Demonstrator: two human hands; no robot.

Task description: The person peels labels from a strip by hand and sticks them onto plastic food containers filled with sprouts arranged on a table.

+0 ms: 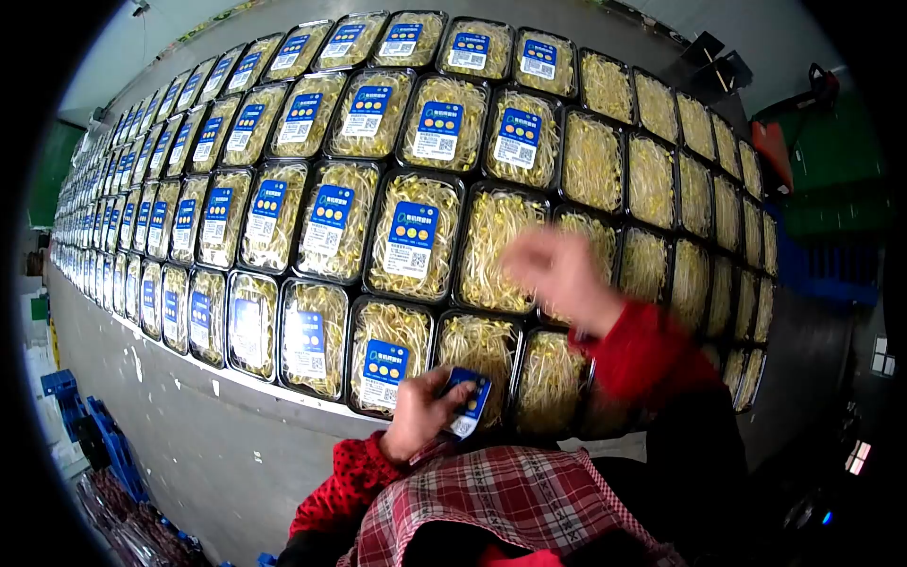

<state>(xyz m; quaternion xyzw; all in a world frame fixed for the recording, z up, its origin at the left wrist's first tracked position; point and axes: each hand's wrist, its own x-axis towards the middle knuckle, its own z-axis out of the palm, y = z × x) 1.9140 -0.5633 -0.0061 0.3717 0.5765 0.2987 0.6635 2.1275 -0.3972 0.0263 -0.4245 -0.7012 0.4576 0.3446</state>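
My left hand (422, 413) is closed on a small stack of blue-and-white labels (470, 406) with a QR code, low over the front row. Just behind these labels lies a black tray of bean sprouts (482, 340) with no label on it. My right hand (557, 274), smeared by motion, hovers over the right side of another unlabelled tray of bean sprouts (491, 250); whether its fingers hold anything is hidden by the blur. Left of that tray, a sprout tray bears a blue-and-white label (414, 236).
Several rows of sprout trays cover the long table, labelled ones (219, 217) stretching left and bare ones (652, 180) to the right. Blue crates (113, 449) stand on the grey floor (203, 444) at lower left. A green bin (836, 156) is at right.
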